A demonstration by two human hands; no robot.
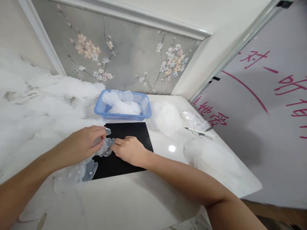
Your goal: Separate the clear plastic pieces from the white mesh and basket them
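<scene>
Both hands meet over a black mat (127, 163), at a frosted, see-through plastic piece (108, 143) with a wavy edge and pale dots. My left hand (92, 140) is closed, its thumb and fingers pinching the piece's left side. From the right, my right hand (129, 149) grips the opposite edge with bent fingertips. Another bit of clear plastic (108, 131) shows just beyond the left fingers. Similar dotted plastic pieces (90, 169) overlap the mat's near left corner, partly under my left forearm.
Behind the mat stands a blue plastic basket (99, 110) holding frosted pieces. A large heap of white translucent pieces (31, 118) covers the table's left side. More piles (165, 117) lie at right, near a clear bag (192, 118) and a slim tool (200, 132). A whiteboard (240, 143) borders the table's right.
</scene>
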